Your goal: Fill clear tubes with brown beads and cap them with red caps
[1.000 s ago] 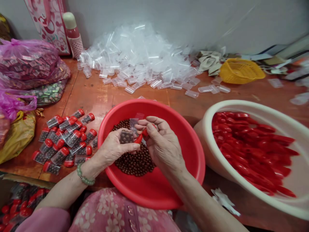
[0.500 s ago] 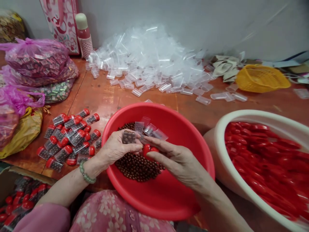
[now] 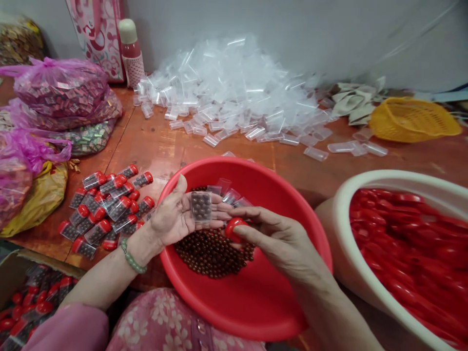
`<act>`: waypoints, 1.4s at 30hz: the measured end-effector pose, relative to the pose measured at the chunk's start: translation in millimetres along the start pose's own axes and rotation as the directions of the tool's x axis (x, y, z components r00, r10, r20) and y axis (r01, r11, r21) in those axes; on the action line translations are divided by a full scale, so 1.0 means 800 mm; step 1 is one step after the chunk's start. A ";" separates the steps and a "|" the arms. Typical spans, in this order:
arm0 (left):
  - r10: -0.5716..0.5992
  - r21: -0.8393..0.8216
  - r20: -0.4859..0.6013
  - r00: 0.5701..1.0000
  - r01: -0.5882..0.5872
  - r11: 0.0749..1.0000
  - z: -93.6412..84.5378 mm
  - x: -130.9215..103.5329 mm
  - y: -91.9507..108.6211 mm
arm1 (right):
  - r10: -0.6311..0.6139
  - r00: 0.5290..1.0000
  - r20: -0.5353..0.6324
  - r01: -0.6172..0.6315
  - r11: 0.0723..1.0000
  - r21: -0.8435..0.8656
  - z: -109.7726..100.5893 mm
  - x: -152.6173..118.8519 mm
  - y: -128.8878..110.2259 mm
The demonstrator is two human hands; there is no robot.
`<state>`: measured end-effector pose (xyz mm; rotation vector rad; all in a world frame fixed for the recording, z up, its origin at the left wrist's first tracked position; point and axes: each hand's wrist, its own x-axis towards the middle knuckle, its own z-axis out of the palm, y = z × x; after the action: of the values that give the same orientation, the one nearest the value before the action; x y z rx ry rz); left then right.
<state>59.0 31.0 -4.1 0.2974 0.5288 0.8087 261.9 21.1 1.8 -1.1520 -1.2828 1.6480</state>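
Clock directions are taken from the middle of the red basin (image 3: 280, 292). Your left hand (image 3: 177, 214) is spread, palm up, over its 10 o'clock side; a clear case of dark beads (image 3: 201, 206) lies across the fingers, ungripped. Your right hand (image 3: 281, 239) is narrowed on a red cap (image 3: 236, 228), pinched between thumb and fingers just to the 4 o'clock side of the case. The fingertips of both hands overlap in view; contact cannot be determined.

Obstructions: your hands partly cover the loose beads (image 3: 215, 258), heaped on the basin's 9 o'clock side, and the clear pieces (image 3: 231, 197) near 11 o'clock. Your right forearm crosses the rim between 4 and 5 o'clock.

Surroundings: the white tub (image 3: 341, 209), holding red parts (image 3: 398, 253), stands close at 3 o'clock. On the desk (image 3: 142, 141), capped cases (image 3: 109, 207) are piled between 9 and 10 o'clock, beside your left forearm; the purple bag (image 3: 60, 92) sits farther out at 10. The flask (image 3: 132, 53) stands at 11. A broad heap of clear sleeves (image 3: 234, 92) spreads at 12, with strays reaching 1 o'clock. The yellow basket (image 3: 413, 119) rests near 2. Towards 8 o'clock, a carton (image 3: 12, 275) contains more capped cases, partly screened by your sleeve.
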 end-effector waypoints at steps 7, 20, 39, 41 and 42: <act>0.045 0.044 0.153 0.987 -0.052 0.998 0.000 -0.005 -0.002 | -0.018 0.989 -0.144 0.039 0.988 0.147 -0.008 0.003 -0.007; 0.041 0.110 0.193 0.980 -0.064 0.992 0.001 -0.016 -0.005 | -0.275 0.946 -0.173 0.266 0.961 -0.073 0.008 0.003 -0.027; -0.218 0.150 0.367 0.904 0.174 0.973 -0.003 -0.017 -0.009 | -0.267 0.959 0.092 0.275 0.957 -0.092 0.032 0.040 -0.034; -0.241 0.160 0.373 0.896 0.193 0.968 -0.003 -0.017 -0.009 | -0.265 0.959 0.099 0.274 0.957 -0.092 0.029 0.040 -0.035; -0.242 0.162 0.368 0.898 0.194 0.968 -0.003 -0.017 -0.009 | -0.267 0.959 0.094 0.275 0.957 -0.092 0.028 0.040 -0.035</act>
<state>54.2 16.3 -4.7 0.4888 0.2330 0.4808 231.2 50.4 24.2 -0.9280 -1.5207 1.4512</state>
